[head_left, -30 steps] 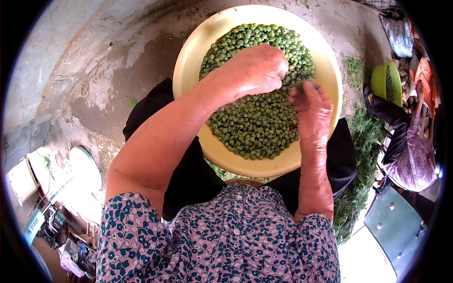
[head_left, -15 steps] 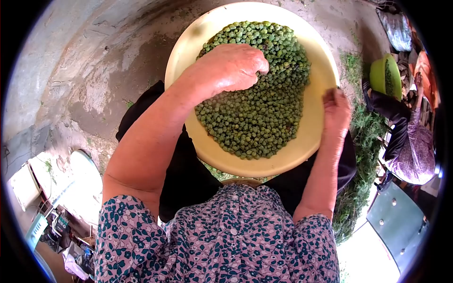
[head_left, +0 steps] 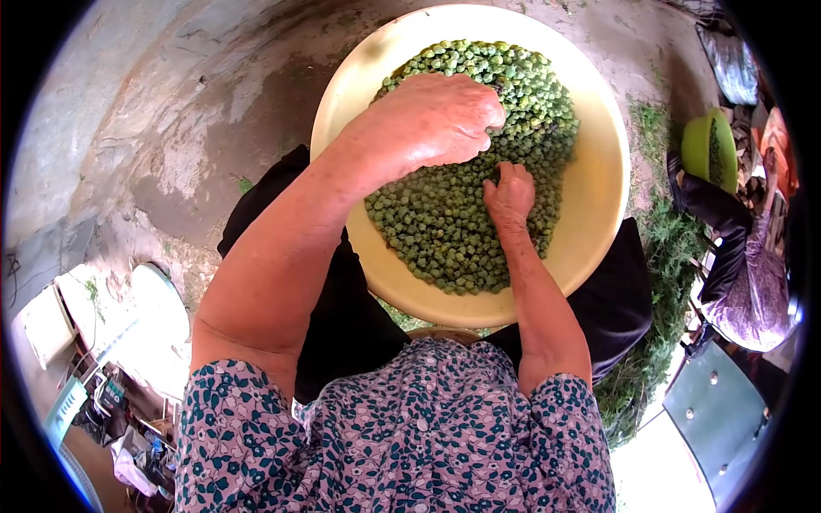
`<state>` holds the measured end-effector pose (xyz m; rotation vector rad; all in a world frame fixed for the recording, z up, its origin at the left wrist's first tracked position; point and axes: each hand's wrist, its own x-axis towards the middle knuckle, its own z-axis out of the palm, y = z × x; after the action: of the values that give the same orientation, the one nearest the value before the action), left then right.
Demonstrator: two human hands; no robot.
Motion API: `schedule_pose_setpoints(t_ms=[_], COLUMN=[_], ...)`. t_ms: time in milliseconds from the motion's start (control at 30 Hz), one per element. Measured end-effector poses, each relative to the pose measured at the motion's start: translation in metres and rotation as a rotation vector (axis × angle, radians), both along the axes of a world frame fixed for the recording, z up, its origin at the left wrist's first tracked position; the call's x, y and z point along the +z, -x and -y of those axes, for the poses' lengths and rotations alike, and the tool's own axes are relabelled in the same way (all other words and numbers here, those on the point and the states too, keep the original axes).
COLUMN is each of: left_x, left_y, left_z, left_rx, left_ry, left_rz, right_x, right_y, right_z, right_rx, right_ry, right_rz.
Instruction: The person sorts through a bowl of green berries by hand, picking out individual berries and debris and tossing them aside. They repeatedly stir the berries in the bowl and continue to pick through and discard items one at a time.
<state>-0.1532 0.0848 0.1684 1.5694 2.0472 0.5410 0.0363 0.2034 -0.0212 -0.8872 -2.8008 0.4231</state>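
Observation:
A wide pale yellow basin (head_left: 599,184) rests across my lap, with a heap of small round green fruits or pods (head_left: 440,244) inside. Over the middle of the heap is my left hand (head_left: 445,120), its fingers curled closed and pointing right; whatever they hold is hidden. Just below and to the right, my right hand (head_left: 510,197) reaches down to the heap with bent fingers right at the green pieces. Its thumb lies close to the fingers, and the fingertips are partly hidden among the pieces.
At right, another person (head_left: 753,282) in purple patterned clothing sits by a lime-green basin (head_left: 723,150) of green pieces. Cut green plants (head_left: 667,248) lie between us. A rough wall (head_left: 103,111) rises at left, with clutter (head_left: 137,453) at lower left.
My right hand has moved left from the basin's right rim into the heap. My left hand stays closed over the heap, slightly farther right in view as the whole scene shifts.

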Motion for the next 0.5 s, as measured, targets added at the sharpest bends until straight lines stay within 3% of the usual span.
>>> schedule_pose_setpoints(t_ms=[67,233,300,333,400,500], left_x=[-0.005,0.004,0.006,0.003,-0.007,-0.01], left_y=[0.001,0.0,-0.002,-0.002,-0.003,-0.015], left_z=[0.002,-0.001,-0.005,-0.005,-0.006,-0.013], left_rx=[-0.025,-0.013,0.004,0.003,0.015,0.071], left_ry=[-0.094,-0.021,0.062,0.058,0.037,0.163], left_rz=[0.013,-0.013,-0.049,-0.051,-0.049,-0.021], right_x=[-0.003,-0.011,-0.007,0.01,0.044,0.077], right_y=[0.003,0.0,-0.007,-0.007,-0.006,-0.011], right_z=[0.001,-0.007,-0.009,-0.005,0.0,0.009], right_rx=[-0.011,-0.045,-0.135,-0.136,-0.329,-0.36], right_ry=[-0.018,0.063,0.378,0.374,0.895,1.052], right_rz=[0.027,-0.037,-0.12,-0.123,-0.143,-0.24])
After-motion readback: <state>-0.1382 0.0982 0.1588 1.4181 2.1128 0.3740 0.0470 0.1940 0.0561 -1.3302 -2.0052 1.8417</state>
